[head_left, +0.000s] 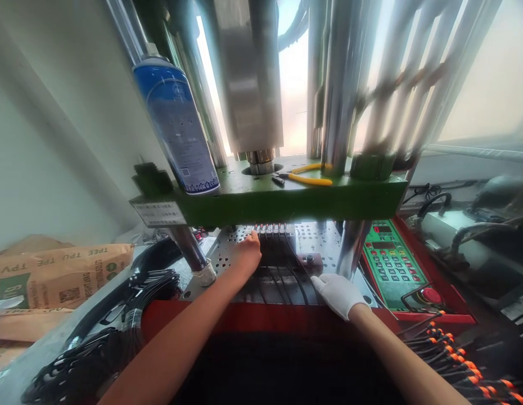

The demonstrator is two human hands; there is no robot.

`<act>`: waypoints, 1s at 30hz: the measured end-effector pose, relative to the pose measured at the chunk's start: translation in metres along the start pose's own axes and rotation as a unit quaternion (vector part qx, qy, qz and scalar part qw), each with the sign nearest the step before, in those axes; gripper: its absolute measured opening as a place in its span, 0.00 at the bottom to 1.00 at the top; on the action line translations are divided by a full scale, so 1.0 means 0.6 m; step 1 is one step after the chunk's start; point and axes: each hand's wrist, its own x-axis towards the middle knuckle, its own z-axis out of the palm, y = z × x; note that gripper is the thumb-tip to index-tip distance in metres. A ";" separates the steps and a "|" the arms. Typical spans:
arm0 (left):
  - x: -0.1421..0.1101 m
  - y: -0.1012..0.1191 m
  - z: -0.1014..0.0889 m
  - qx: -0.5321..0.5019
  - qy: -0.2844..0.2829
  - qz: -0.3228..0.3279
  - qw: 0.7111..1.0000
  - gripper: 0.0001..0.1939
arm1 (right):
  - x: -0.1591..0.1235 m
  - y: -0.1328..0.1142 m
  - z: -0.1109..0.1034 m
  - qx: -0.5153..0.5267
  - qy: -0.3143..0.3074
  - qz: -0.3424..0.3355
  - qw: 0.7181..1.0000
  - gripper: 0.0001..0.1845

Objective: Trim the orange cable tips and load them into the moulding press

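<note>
My bare left hand (247, 253) reaches under the green press plate, fingers curled together at the left end of a row of small cable ends (275, 229). What its fingertips hold, if anything, is hidden. Those cable ends sit at the back of a dark mould block (278, 256), and black cables (292, 275) run from it toward me over the front edge. In a white glove, my right hand (339, 293) rests at the block's right front corner beside the cables, fingers stretched out and nothing visibly held.
Above my hands is the green press plate (287, 205), carrying a blue spray can (177, 126) and yellow-handled pliers (310, 180). A control panel (392, 259) stands right. Bundled black cables (139, 298) lie left, orange-tipped cables (459, 357) lower right. Steel columns flank the work area.
</note>
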 end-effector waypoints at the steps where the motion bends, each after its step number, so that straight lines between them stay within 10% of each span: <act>1: 0.001 -0.002 -0.001 -0.002 -0.001 0.000 1.000 0.18 | 0.001 0.001 0.001 -0.001 0.000 -0.001 1.000 0.27; 7: 0.008 0.011 -0.024 -0.030 0.039 0.010 0.999 0.15 | 0.005 0.003 0.007 -0.004 0.009 -0.003 1.000 0.27; 16: 0.003 0.153 -0.016 -0.089 0.025 0.076 0.993 0.16 | 0.004 0.002 0.006 -0.004 0.019 0.005 1.000 0.26; 30: 0.026 0.139 -0.022 -0.108 -0.049 0.070 0.990 0.13 | -0.003 0.002 -0.001 0.074 0.032 0.003 0.997 0.24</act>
